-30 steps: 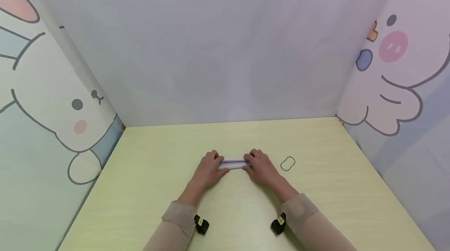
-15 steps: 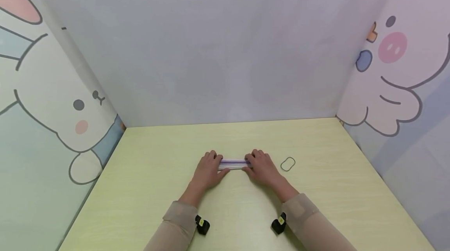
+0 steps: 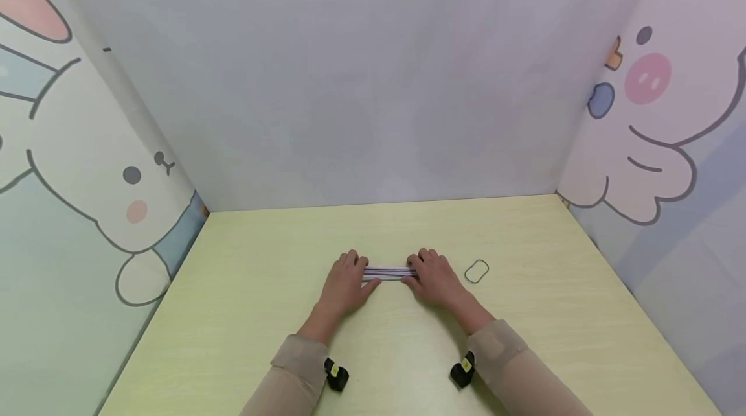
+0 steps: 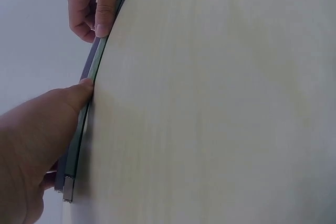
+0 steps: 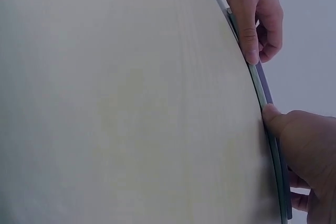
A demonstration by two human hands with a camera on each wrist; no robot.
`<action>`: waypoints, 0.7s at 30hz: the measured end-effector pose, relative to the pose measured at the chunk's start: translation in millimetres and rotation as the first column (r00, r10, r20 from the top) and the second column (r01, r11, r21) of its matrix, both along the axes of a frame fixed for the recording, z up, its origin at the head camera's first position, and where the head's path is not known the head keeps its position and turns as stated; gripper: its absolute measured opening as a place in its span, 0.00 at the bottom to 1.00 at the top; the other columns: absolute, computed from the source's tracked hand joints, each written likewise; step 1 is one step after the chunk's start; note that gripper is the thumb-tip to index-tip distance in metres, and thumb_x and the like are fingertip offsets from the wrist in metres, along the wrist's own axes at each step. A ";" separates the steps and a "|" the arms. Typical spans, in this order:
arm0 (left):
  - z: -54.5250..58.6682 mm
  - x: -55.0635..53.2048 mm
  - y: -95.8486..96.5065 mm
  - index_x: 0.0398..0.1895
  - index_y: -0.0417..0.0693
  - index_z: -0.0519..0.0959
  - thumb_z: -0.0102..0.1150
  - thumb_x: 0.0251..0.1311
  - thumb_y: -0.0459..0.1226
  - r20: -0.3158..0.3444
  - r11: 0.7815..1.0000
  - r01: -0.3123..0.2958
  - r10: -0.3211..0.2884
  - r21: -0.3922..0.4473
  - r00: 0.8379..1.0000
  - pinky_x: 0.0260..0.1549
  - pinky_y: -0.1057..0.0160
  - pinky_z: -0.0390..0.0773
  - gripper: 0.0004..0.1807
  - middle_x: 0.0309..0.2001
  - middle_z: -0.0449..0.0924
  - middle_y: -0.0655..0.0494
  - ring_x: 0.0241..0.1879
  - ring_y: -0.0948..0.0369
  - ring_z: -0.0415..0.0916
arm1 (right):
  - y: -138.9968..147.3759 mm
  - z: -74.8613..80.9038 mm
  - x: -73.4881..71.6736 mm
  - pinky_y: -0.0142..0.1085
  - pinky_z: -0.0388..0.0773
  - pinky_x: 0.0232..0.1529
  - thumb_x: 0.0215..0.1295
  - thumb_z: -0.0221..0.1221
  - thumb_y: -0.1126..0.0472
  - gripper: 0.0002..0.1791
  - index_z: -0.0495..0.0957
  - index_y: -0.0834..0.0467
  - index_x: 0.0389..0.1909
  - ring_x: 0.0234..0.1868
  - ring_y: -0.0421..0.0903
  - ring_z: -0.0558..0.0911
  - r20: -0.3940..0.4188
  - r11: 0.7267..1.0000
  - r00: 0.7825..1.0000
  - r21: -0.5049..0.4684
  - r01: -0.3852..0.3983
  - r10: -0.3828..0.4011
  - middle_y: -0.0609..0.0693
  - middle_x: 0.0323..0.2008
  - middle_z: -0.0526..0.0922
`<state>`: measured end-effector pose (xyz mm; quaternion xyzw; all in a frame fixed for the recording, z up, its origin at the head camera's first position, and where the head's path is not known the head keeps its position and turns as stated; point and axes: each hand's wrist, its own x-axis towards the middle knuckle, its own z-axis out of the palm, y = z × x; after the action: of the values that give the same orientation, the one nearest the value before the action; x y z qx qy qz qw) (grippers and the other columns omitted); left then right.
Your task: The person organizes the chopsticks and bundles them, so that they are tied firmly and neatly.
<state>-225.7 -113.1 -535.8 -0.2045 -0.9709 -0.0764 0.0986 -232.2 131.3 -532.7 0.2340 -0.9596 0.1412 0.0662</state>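
Note:
A bundle of thin, straight sticks (image 3: 387,273), striped white, purple and green, lies sideways on the table in the head view. My left hand (image 3: 344,283) grips its left part, thumb on the near side and fingers over the far side. In the same way my right hand (image 3: 434,280) holds the right part. Between the hands a short stretch of the bundle shows. The left wrist view shows the blunt ends of a green stick (image 4: 76,145) and a darker one beside it, projecting past the left hand. Most of the far-side fingers are hidden in both wrist views.
A thin dark loop (image 3: 465,273), like a rubber band, lies on the pale yellow table (image 3: 233,312) just right of the right hand. Fabric walls with cartoon animals stand left and right, and a plain grey one (image 3: 373,79) at the back.
Both hands stay nearly in place on the bundle. The visible stripes between them have shifted slightly, so the sticks have moved a little against one another.

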 end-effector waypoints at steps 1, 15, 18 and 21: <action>-0.4 0.0 0.2 0.50 0.45 0.77 0.58 0.66 0.59 0.006 1.000 -0.001 0.001 0.008 1.000 0.43 0.56 0.70 0.27 0.39 0.67 0.54 0.39 0.56 0.65 | 0.1 0.0 0.1 0.43 0.67 0.40 0.68 0.64 0.46 0.19 0.76 0.54 0.49 0.38 0.48 0.69 0.005 1.000 1.000 -0.004 0.002 -0.002 0.47 0.36 0.71; -1.1 2.1 -0.1 0.50 0.46 0.77 0.60 0.66 0.58 0.015 0.998 -0.011 0.010 0.063 1.000 0.42 0.56 0.68 0.26 0.38 0.65 0.55 0.39 0.56 0.63 | 0.9 0.4 -2.7 0.43 0.67 0.38 0.65 0.67 0.46 0.18 0.78 0.51 0.48 0.36 0.47 0.69 0.012 1.000 1.000 -0.018 -0.016 0.016 0.46 0.33 0.70; -1.5 1.2 -0.9 0.48 0.47 0.77 0.61 0.65 0.58 -0.001 0.998 -0.007 0.007 0.057 1.000 0.41 0.57 0.67 0.25 0.37 0.64 0.56 0.38 0.57 0.62 | 0.1 1.6 -3.3 0.42 0.67 0.38 0.65 0.67 0.47 0.16 0.79 0.51 0.47 0.34 0.46 0.68 0.006 0.999 1.000 -0.019 -0.030 0.030 0.46 0.32 0.70; -1.5 -0.3 -1.4 0.46 0.47 0.77 0.62 0.64 0.58 -0.010 0.998 -0.004 0.004 0.055 1.000 0.40 0.58 0.67 0.25 0.37 0.64 0.56 0.38 0.57 0.62 | -0.5 2.0 -4.1 0.42 0.67 0.38 0.65 0.67 0.48 0.15 0.81 0.51 0.47 0.34 0.45 0.68 -0.003 0.999 0.999 -0.026 -0.047 0.047 0.45 0.33 0.71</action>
<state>-226.0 -114.6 -537.3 -0.2001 -0.9683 -0.1018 0.1091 -236.3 130.7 -530.7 0.2560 -0.9518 0.1551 0.0672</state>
